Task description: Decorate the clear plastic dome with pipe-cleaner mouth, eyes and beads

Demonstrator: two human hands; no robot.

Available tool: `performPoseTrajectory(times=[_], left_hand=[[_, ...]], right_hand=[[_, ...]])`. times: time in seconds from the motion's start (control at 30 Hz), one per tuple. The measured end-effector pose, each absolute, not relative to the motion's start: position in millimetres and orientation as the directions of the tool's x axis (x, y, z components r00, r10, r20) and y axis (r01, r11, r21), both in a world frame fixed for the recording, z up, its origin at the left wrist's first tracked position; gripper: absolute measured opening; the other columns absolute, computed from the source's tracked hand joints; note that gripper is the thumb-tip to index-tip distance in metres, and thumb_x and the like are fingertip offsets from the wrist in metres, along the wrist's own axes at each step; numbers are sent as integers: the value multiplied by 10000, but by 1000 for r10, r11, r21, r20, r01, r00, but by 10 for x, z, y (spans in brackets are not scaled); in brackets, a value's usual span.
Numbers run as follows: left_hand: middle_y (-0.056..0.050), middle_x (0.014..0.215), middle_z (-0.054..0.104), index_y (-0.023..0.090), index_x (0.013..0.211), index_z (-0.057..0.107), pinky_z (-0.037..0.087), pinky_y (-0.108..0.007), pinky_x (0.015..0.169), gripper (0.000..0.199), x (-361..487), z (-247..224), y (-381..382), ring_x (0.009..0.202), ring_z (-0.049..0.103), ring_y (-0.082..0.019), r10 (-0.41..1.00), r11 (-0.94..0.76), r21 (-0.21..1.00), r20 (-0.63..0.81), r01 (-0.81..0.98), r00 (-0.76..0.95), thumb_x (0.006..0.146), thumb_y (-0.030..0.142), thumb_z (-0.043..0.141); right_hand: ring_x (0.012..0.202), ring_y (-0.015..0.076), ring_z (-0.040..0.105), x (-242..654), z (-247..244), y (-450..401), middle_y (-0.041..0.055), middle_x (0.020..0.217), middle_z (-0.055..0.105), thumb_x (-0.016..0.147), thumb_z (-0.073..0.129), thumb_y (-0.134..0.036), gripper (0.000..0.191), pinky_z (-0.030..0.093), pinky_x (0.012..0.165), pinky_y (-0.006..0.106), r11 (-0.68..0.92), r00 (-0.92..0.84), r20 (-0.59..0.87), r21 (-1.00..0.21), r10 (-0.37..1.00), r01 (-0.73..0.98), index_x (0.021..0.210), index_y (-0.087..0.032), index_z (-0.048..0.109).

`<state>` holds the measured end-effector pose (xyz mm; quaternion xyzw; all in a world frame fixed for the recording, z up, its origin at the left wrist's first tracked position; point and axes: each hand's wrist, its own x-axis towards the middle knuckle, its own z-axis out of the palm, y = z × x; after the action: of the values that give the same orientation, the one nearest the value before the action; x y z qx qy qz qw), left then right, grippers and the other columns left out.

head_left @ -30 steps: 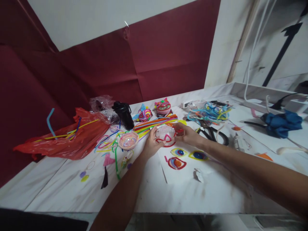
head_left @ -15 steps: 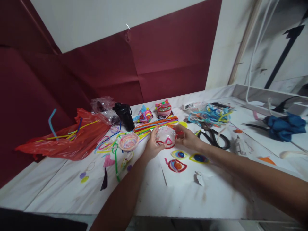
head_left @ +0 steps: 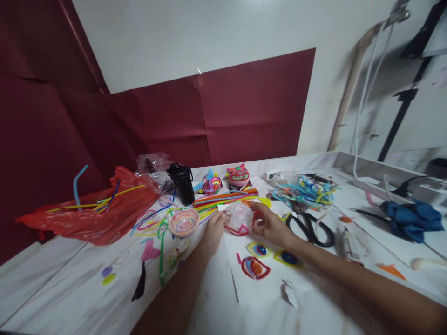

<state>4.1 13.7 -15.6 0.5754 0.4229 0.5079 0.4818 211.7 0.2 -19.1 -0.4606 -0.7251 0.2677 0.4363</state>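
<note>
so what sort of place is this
Most likely a craft workspace: there are colourful pipe cleaners in a bundle, black-handled scissors and what looks like a white glue gun on the tabletop.

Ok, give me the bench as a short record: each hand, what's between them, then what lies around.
Left hand: at the left side of the clear dome
Right hand: fingers at the dome's right edge
Dome: between the hands, red trim along its near edge
Eye shapes: three, on the dome's near side
To the right: scissors, glue gun, blue cloth
To the left: bowl, black bottle, red bag
</note>
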Motion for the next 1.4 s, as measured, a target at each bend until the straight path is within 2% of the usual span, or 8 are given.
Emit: performPoseTrajectory(times=[0.13, 0.3, 0.4, 0.53, 0.83, 0.93, 1.1, 1.4], left_hand=[[-60, 811, 705, 149, 833, 640, 507, -320, 803, 318, 50, -103, 123, 802, 667, -187, 971, -3, 928, 92, -371, 221, 711, 421, 753], [-30, 676, 647, 133, 747, 608, 481, -260, 681, 172, 62, -67, 147, 610, 600, -122, 975, 109, 887, -8, -449, 221, 749, 243, 740], [-25, 654, 618, 124, 747, 599, 450, -231, 628, 96, 58, -61, 173, 589, 572, -108, 975, 151, 863, -51, -482, 215, 819, 154, 655], [-10, 645, 578, 130, 740, 582, 440, -221, 625, 154, 46, -35, 187, 582, 542, -96, 978, 168, 830, -71, -532, 198, 885, 96, 543], [-10, 622, 557, 123, 742, 575, 428, -203, 574, 232, 29, 16, 200, 549, 511, -89, 971, 226, 785, -137, -576, 194, 917, 56, 438], [-10, 610, 562, 125, 741, 572, 433, -203, 565, 219, 20, 22, 205, 532, 505, -88, 964, 260, 779, -178, -571, 196, 898, 35, 449], [-18, 589, 571, 111, 730, 577, 439, -197, 529, 236, 14, 32, 200, 505, 508, -88, 945, 325, 787, -250, -524, 210, 902, 36, 434], [-18, 549, 578, 112, 735, 598, 475, -201, 498, 249, -36, 29, 237, 459, 529, -96, 922, 386, 807, -329, -448, 202, 907, 48, 430]], right_hand=[[1005, 224, 620, 2121, -181, -13, 133, 1235, 556, 662, 674, -190, 716, 557, 758, 349, 445, -214, 390, -770, 895, 458, 1327, -203, 409], [1024, 247, 634, 2205, -69, -10, 129, 1205, 613, 657, 677, -163, 694, 550, 802, 385, 421, -235, 349, -764, 907, 489, 1314, -210, 459], [989, 229, 652, 2370, 88, -60, 96, 1125, 669, 713, 662, -226, 470, 540, 845, 375, 419, -261, 330, -753, 907, 507, 1177, -207, 586], [784, 205, 669, 2644, 318, -297, 50, 866, 726, 740, 655, -295, 223, 535, 729, 330, 430, -325, 288, -702, 901, 569, 932, -190, 698], [849, 210, 676, 3009, 273, -910, 86, 998, 717, 853, 547, -227, 246, 509, 757, 323, 490, -478, 117, -275, 871, 827, 1038, -197, 706], [847, 205, 667, 3149, 160, -1015, 83, 1003, 708, 880, 531, -239, 247, 507, 754, 322, 496, -466, 179, -209, 866, 843, 1062, -213, 695], [808, 220, 645, 3267, 16, -1121, 89, 902, 697, 864, 589, -287, 140, 484, 718, 322, 456, -436, 191, -79, 880, 886, 884, -204, 700], [752, 190, 590, 3274, -72, -1170, 73, 803, 647, 880, 508, -153, 160, 375, 684, 309, 365, -367, 115, 38, 923, 930, 791, -170, 640]])
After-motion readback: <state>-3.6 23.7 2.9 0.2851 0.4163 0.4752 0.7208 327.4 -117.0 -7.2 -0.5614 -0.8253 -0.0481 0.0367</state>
